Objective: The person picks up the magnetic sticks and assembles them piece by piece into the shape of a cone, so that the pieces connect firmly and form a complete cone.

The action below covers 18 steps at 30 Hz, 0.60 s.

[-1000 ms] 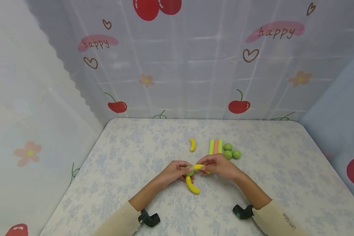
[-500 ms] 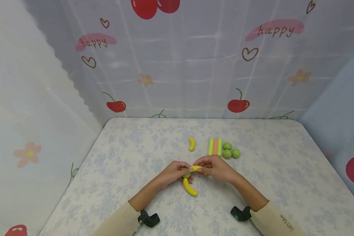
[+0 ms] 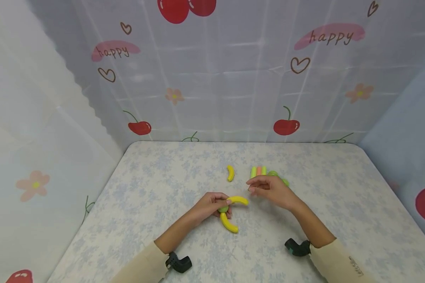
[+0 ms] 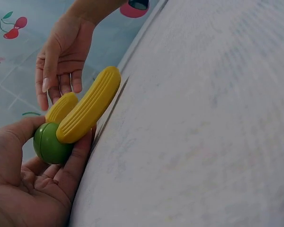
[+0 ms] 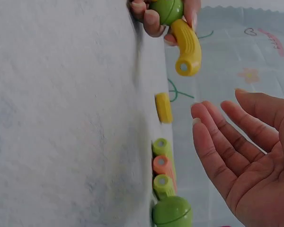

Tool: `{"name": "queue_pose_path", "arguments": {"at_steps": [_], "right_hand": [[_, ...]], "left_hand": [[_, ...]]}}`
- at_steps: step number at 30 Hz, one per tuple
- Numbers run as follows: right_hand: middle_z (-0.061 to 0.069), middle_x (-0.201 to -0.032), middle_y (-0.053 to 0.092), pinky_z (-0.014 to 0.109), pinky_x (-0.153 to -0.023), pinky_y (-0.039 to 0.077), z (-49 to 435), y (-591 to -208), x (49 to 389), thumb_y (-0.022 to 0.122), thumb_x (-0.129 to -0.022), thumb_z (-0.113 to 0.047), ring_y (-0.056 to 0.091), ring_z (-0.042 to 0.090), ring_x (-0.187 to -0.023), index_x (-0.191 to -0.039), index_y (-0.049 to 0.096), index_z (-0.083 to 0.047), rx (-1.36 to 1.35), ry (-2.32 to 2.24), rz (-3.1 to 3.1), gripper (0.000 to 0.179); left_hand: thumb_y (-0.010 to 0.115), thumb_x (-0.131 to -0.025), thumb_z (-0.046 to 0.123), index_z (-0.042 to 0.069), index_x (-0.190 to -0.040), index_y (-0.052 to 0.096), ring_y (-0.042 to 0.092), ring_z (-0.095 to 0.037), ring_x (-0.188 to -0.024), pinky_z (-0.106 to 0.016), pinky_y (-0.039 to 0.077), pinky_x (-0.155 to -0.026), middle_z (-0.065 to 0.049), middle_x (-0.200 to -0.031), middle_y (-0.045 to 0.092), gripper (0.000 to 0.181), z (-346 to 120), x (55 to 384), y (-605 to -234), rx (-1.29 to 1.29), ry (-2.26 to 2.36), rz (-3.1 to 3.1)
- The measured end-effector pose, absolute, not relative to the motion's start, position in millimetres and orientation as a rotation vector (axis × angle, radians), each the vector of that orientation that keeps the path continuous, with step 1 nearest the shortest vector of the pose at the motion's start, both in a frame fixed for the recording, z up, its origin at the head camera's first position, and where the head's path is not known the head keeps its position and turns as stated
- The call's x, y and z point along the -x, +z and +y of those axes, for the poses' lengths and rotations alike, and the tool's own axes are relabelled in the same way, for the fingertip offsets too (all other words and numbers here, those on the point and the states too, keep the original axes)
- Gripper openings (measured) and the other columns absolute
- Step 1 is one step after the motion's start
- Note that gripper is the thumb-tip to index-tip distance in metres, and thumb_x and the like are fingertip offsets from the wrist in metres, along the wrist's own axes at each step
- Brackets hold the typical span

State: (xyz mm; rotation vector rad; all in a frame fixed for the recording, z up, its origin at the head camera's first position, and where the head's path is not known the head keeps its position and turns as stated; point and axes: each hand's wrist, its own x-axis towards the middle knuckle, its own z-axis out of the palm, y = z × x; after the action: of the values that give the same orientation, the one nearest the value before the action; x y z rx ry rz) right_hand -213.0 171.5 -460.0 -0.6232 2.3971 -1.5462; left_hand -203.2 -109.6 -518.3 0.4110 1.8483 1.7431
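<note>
My left hand (image 3: 209, 204) pinches a green ball (image 4: 51, 144) with a seam round it, thumb on one side and fingers on the other. Two curved, banana-like yellow rods (image 4: 92, 104) stick out from this ball. In the head view, one yellow rod (image 3: 239, 200) points right and the other yellow rod (image 3: 229, 224) points towards the person. A round silvery spot shows on a rod's free end (image 5: 183, 67) in the right wrist view. My right hand (image 3: 272, 190) hovers apart from them to the right, holding nothing, its fingers loosely extended (image 5: 227, 142).
Farther back on the patterned table (image 3: 156, 169) lies another curved yellow rod (image 3: 230, 173). Right of it are straight rods (image 3: 259, 171), two light green and one orange, side by side. Several green balls (image 5: 173, 211) sit beside them, partly hidden by my right hand in the head view.
My right hand has let go of the upper curved yellow rod and moved right and back, towards the straight rods and balls. My left hand stays nearly in place with the green ball.
</note>
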Motion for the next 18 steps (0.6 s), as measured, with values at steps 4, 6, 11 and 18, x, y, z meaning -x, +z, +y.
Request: {"name": "queue_pose_path", "arguments": {"at_steps": [4, 6, 11, 18], "right_hand": [[0.01, -0.105, 0.073, 0.028, -0.079, 0.058, 185, -455, 217, 0.072, -0.096, -0.013, 0.072, 0.025, -0.095, -0.122, 0.07, 0.002, 0.583, -1.482, 2.546, 0.03], [0.007, -0.105, 0.074, 0.028, -0.079, 0.057, 194, -452, 220, 0.074, -0.095, -0.017, 0.071, 0.023, -0.094, -0.121, 0.071, 0.0, 0.565, -1.439, 2.635, 0.031], [0.01, -0.111, 0.074, 0.035, -0.082, 0.056, 221, -446, 226, 0.074, -0.095, -0.016, 0.068, 0.025, -0.098, -0.122, 0.072, -0.002, 0.529, -1.367, 2.831, 0.03], [0.018, -0.118, 0.071, 0.048, -0.085, 0.055, 249, -444, 232, 0.074, -0.095, -0.018, 0.067, 0.034, -0.103, -0.125, 0.069, 0.001, 0.399, -1.225, 2.907, 0.035]], "left_hand": [[0.063, -0.102, 0.031, 0.001, -0.121, 0.069, 0.074, -0.022, -0.086, -0.029, 0.057, -0.069, -0.012, -0.093, 0.074, 0.035, -110, 203, -517, -0.379, 1.772, 1.835], [0.063, -0.103, 0.03, 0.0, -0.121, 0.068, 0.073, -0.022, -0.087, -0.029, 0.058, -0.071, -0.012, -0.093, 0.074, 0.036, -110, 204, -517, -0.363, 1.788, 1.82], [0.062, -0.103, 0.028, -0.002, -0.122, 0.066, 0.072, -0.022, -0.086, -0.031, 0.059, -0.074, -0.013, -0.092, 0.073, 0.035, -110, 204, -517, -0.339, 1.834, 1.775], [0.063, -0.103, 0.027, -0.004, -0.121, 0.065, 0.072, -0.02, -0.086, -0.033, 0.06, -0.076, -0.012, -0.092, 0.073, 0.036, -110, 204, -516, -0.317, 1.87, 1.769]]}}
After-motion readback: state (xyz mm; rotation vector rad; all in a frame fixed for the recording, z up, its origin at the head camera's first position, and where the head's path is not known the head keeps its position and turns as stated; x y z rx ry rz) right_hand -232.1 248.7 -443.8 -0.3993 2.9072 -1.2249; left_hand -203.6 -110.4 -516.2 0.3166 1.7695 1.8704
